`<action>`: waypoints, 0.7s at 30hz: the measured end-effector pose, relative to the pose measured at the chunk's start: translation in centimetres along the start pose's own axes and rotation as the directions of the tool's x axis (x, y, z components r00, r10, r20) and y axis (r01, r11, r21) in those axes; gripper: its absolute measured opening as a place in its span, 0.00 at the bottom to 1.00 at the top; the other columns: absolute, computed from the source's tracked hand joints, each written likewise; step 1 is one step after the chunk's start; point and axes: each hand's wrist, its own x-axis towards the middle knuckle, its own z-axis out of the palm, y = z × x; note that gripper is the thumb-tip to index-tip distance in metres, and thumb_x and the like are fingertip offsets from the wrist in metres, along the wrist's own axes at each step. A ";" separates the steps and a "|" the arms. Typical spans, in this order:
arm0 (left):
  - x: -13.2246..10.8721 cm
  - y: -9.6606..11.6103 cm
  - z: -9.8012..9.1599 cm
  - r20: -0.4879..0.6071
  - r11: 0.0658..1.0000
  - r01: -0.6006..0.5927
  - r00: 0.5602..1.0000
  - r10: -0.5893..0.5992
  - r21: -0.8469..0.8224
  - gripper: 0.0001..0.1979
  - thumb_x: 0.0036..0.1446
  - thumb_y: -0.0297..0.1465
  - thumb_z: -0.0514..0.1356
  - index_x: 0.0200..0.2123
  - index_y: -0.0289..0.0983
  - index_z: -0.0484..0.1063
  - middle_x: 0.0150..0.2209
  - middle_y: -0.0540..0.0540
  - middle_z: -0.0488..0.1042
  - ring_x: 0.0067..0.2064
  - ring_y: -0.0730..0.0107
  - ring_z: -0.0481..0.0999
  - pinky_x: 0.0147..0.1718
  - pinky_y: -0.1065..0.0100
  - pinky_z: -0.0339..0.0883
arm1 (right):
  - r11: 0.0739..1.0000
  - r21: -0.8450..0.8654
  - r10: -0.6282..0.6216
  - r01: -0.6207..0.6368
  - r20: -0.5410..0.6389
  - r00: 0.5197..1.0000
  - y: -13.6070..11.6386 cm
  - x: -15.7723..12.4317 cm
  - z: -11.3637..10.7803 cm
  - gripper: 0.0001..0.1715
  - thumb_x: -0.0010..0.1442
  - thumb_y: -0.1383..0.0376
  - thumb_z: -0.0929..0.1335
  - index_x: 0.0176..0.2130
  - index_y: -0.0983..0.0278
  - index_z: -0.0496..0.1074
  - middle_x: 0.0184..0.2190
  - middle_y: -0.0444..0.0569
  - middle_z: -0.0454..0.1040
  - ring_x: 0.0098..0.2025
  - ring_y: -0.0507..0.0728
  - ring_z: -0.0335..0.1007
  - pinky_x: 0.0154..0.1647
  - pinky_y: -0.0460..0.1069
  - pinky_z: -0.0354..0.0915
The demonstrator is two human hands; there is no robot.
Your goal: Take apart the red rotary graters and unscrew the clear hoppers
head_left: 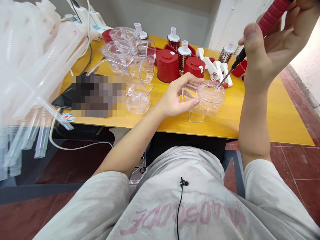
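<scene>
A clear plastic housing with a round rim stands on the yellow table, near its front edge. Wrapped about its left side is my left hand, thumb in front and fingers behind. My right hand is raised at the upper right, closed around the red handle of a screwdriver. The screwdriver's dark shaft slants down to the left, and its tip is at the right part of the housing's rim. Whether a screw sits under the tip is too small to tell.
Several clear housings stand left of my left hand. Behind are red round bases, metal grater drums and white handles. Clear plastic tubes in bags fill the left side. A white cable hangs below the table.
</scene>
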 end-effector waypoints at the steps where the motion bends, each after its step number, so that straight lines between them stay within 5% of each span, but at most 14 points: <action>1: 0.0 0.0 0.0 0.000 1.000 0.001 1.000 -0.001 0.004 0.40 0.64 0.64 0.78 0.67 0.45 0.80 0.64 0.36 0.88 0.60 0.45 0.93 0.54 0.50 0.90 | 0.999 -0.043 -0.007 0.007 -0.007 1.000 0.1 -0.1 -0.1 0.28 0.65 0.28 0.81 0.58 0.31 0.84 0.57 0.35 0.81 0.56 0.58 0.83 0.45 0.47 0.88; 4: 0.0 0.2 -0.1 0.002 1.000 -0.017 1.000 0.017 0.006 0.41 0.63 0.64 0.78 0.67 0.45 0.80 0.65 0.35 0.88 0.61 0.43 0.92 0.60 0.46 0.89 | 0.995 -0.103 0.001 0.002 0.031 1.000 -0.5 -0.3 -0.4 0.23 0.72 0.29 0.76 0.60 0.28 0.80 0.60 0.30 0.78 0.59 0.56 0.79 0.46 0.47 0.84; 8: 0.0 0.3 -0.2 0.007 1.000 -0.018 1.000 0.018 -0.004 0.40 0.63 0.62 0.79 0.67 0.45 0.81 0.65 0.35 0.87 0.62 0.43 0.92 0.61 0.46 0.89 | 0.991 -0.134 -0.015 0.019 0.036 0.999 -0.9 -0.2 -0.6 0.26 0.72 0.30 0.76 0.60 0.35 0.80 0.58 0.34 0.78 0.72 0.62 0.78 0.68 0.55 0.82; 10: 0.0 0.3 -0.3 0.010 1.000 -0.005 1.000 0.005 -0.004 0.40 0.64 0.62 0.79 0.67 0.44 0.80 0.65 0.36 0.87 0.61 0.45 0.92 0.57 0.49 0.90 | 0.995 -0.091 0.035 -0.029 0.061 0.998 -0.4 0.0 -0.6 0.29 0.68 0.28 0.77 0.59 0.36 0.83 0.58 0.37 0.78 0.73 0.64 0.79 0.70 0.56 0.84; 13: -0.1 0.2 -0.3 0.015 1.000 0.010 1.000 -0.010 -0.010 0.40 0.63 0.60 0.80 0.68 0.44 0.80 0.64 0.36 0.87 0.59 0.46 0.93 0.52 0.53 0.90 | 0.989 0.067 0.118 -0.131 0.165 0.979 1.2 -0.1 -0.2 0.33 0.64 0.28 0.78 0.62 0.30 0.80 0.58 0.36 0.80 0.57 0.61 0.83 0.55 0.54 0.89; 17: -0.2 0.0 -0.3 0.003 1.000 0.006 1.000 -0.006 -0.007 0.39 0.64 0.59 0.80 0.68 0.44 0.81 0.65 0.36 0.87 0.61 0.46 0.92 0.58 0.50 0.89 | 0.943 0.242 0.195 -0.228 0.153 0.969 2.7 -0.8 0.6 0.53 0.57 0.17 0.70 0.70 0.34 0.62 0.49 0.36 0.82 0.46 0.62 0.86 0.33 0.57 0.86; 19: -0.2 0.0 -0.3 0.004 1.000 -0.009 1.000 0.009 -0.014 0.39 0.65 0.59 0.79 0.68 0.44 0.81 0.66 0.35 0.87 0.63 0.45 0.91 0.62 0.48 0.88 | 0.921 0.251 0.246 -0.297 0.217 0.945 2.4 -1.0 0.5 0.49 0.61 0.23 0.72 0.70 0.36 0.61 0.50 0.36 0.83 0.39 0.60 0.84 0.28 0.56 0.82; 21: -0.2 -0.1 -0.3 0.014 1.000 -0.005 1.000 0.005 -0.018 0.39 0.65 0.60 0.79 0.68 0.44 0.81 0.66 0.36 0.87 0.62 0.45 0.91 0.61 0.47 0.88 | 0.924 0.241 0.247 -0.296 0.213 0.945 1.7 -1.0 0.3 0.41 0.65 0.28 0.74 0.68 0.37 0.67 0.51 0.39 0.83 0.44 0.60 0.85 0.34 0.56 0.85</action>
